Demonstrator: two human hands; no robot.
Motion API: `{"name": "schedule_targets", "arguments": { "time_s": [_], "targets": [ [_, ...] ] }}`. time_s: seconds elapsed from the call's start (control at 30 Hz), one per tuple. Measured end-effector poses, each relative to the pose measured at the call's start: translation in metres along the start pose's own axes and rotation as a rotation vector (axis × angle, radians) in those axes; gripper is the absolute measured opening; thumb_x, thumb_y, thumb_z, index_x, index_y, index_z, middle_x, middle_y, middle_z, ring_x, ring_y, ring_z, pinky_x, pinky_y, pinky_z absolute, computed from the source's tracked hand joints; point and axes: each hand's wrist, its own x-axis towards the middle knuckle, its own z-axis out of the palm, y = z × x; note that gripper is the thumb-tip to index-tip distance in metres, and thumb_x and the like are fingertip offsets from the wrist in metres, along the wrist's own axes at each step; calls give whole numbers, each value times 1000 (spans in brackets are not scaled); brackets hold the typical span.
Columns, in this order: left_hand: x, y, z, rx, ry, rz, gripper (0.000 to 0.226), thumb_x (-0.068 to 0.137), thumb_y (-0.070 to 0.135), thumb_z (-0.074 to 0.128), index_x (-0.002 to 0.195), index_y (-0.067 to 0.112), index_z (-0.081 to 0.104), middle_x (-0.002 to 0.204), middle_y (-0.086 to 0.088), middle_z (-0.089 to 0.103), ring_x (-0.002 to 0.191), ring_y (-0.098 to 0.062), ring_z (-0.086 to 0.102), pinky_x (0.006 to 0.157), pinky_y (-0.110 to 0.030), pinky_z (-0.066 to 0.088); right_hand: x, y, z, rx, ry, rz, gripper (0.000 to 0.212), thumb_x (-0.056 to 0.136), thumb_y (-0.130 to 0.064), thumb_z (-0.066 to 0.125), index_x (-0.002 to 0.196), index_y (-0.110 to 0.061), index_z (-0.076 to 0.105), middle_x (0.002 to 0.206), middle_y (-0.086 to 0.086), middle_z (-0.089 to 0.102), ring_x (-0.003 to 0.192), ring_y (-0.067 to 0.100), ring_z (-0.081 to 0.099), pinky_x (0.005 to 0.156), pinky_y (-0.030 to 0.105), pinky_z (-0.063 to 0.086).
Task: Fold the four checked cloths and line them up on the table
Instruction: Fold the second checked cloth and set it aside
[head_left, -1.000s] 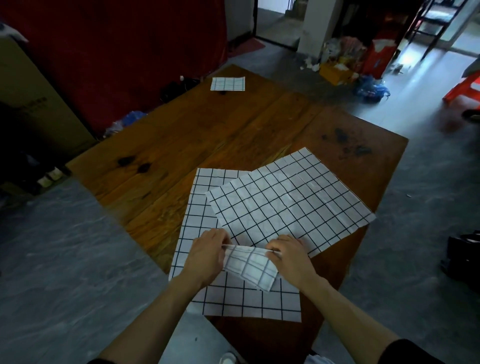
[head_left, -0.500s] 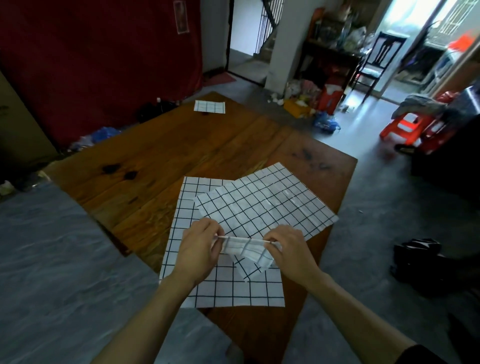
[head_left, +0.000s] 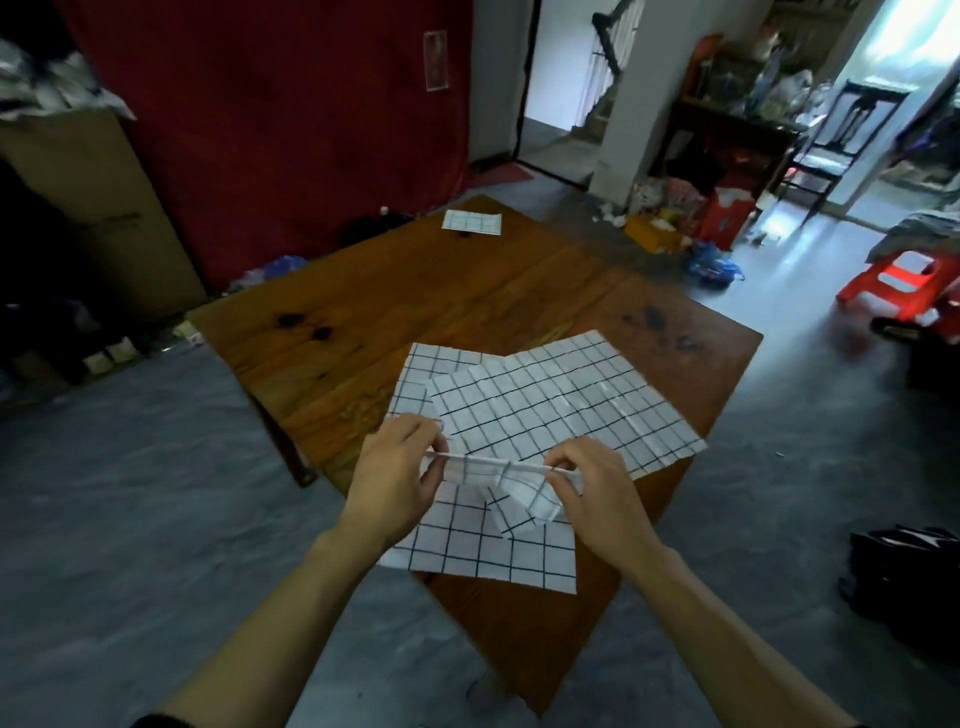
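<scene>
My left hand (head_left: 397, 480) and my right hand (head_left: 592, 491) pinch the two ends of a folded white checked cloth (head_left: 511, 483), held taut and lifted above the near end of the wooden table (head_left: 415, 306). Its loose part hangs down between my hands. Under it two unfolded checked cloths lie flat and overlapping: one near the table's front corner (head_left: 493, 551), the other (head_left: 561, 405) angled to the right over it. A small folded checked cloth (head_left: 471, 222) lies at the table's far corner.
Grey floor surrounds the table. A red wall and a cardboard box (head_left: 98, 208) stand at the left. Clutter, a red plastic stool (head_left: 904, 283) and a dark chair (head_left: 831, 150) are at the back right. A black object (head_left: 909, 577) sits on the floor at the right.
Both hands have raised the folded cloth and pulled it straight between them. The camera has tilted up and back, so the table looks farther away.
</scene>
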Motion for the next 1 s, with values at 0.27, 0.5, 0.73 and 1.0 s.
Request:
{"name": "schedule_targets", "arguments": {
  "time_s": [0.27,0.5,0.73,1.0],
  "targets": [
    [-61,-14,-60,113,69,-156,20,81,12,74,89,23,60,101,5,59,94,-18,54,77,-43,49,3,-43,40,167,-108,-113,9,91,-21,66,92,-25,57,94,-12,49,91,8,48,83,25,42],
    [-111,-64,-106,120,155,-245,12,81,22,63,88,27,54,95,8,55,89,-19,52,72,-43,48,14,-112,84,155,-242,-198,7,93,-26,61,91,-27,55,92,-12,49,89,5,48,78,22,43],
    [-140,-160,-165,43,216,-309,18,83,15,69,86,26,56,97,8,57,92,-15,55,77,-42,51,60,-210,147,127,-248,-202,6,92,-26,63,90,-28,58,91,-11,52,89,5,51,75,22,45],
    [-148,-263,-255,67,194,-300,15,85,15,68,87,26,57,95,8,57,92,-15,54,78,-38,49,107,-312,221,133,-273,-213,10,91,-25,65,88,-30,57,90,-12,52,86,2,52,72,15,40]
  ]
}}
